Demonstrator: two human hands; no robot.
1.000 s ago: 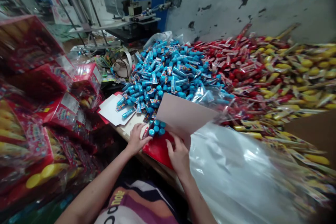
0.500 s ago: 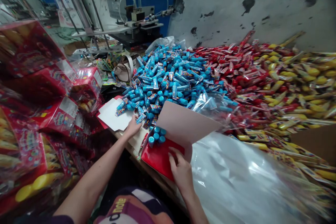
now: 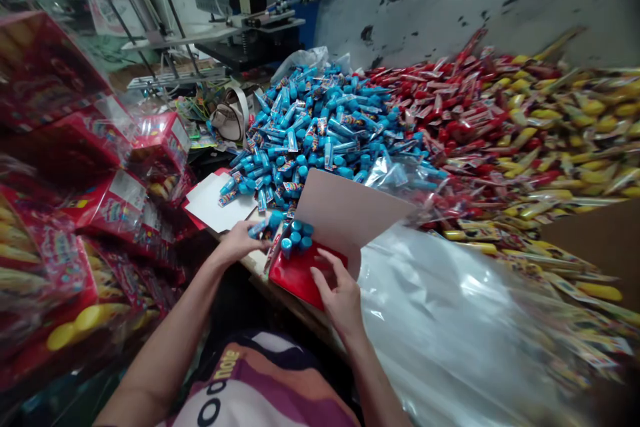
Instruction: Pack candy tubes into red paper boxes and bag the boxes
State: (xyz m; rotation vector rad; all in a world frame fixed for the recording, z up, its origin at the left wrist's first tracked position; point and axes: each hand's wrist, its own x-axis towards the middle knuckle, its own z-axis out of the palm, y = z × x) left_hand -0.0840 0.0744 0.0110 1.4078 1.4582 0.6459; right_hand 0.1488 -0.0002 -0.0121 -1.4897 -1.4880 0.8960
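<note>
A red cardboard box (image 3: pixel 306 275) lies in front of me, its pale lid flap (image 3: pixel 353 207) raised. Several blue-capped tubes (image 3: pixel 296 239) stand together at its left end. Just left of them, my left hand (image 3: pixel 243 240) is closed around blue tubes (image 3: pixel 265 223); how many is unclear. My right hand (image 3: pixel 340 287) rests at the box's right side, thumb and fingers apart, with nothing held. Behind the box rises a big heap of wrapped blue tubes (image 3: pixel 320 127). A white card sheet (image 3: pixel 220 203) lies left of the heap.
Stacked red display boxes (image 3: pixel 100 207) stand on the left. Red tubes (image 3: pixel 460 107) and yellow tubes (image 3: pixel 565 140) spread to the right. Clear plastic sheeting (image 3: pixel 440 320) covers the right foreground. A machine with metal rods (image 3: pixel 245 20) stands at the back.
My left hand has moved from the heap's edge toward the box, bringing blue tubes. My right hand's fingers have lifted and spread slightly. The view has tilted a little.
</note>
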